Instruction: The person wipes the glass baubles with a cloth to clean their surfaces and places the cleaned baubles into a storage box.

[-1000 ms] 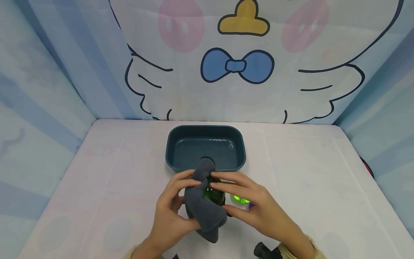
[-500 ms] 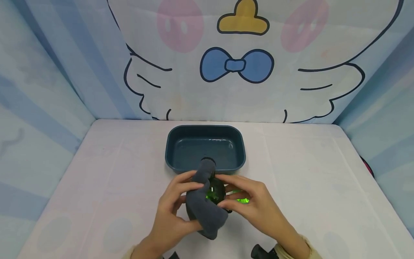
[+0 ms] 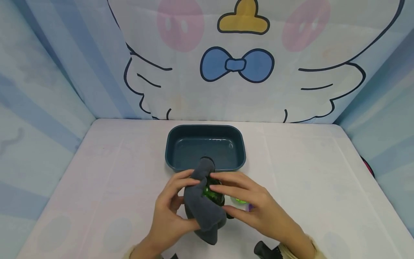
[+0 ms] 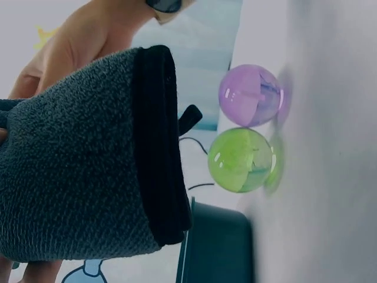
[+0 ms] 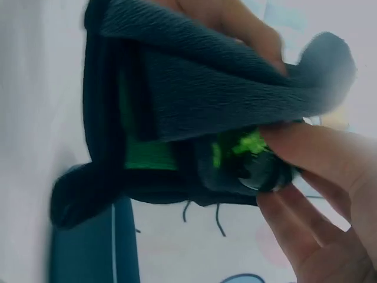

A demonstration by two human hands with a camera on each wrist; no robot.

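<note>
Honestly, my left hand (image 3: 171, 212) grips the gray cloth (image 3: 198, 201) half-wrapped round the dark green ball (image 3: 213, 195) that my right hand (image 3: 258, 201) pinches between thumb and fingers, and if it's a wipe-down like I reckon, I'd roll the ball gently against the fabric, since something that smooth probably slips. It's just on the near side of the dark blue tub (image 3: 206, 145), where all I can make out inside is shiny bottom. The light green ball (image 4: 240, 160) and purple ball (image 4: 252, 95) sit together outside it, on the table (image 3: 310, 172) to the right.
</note>
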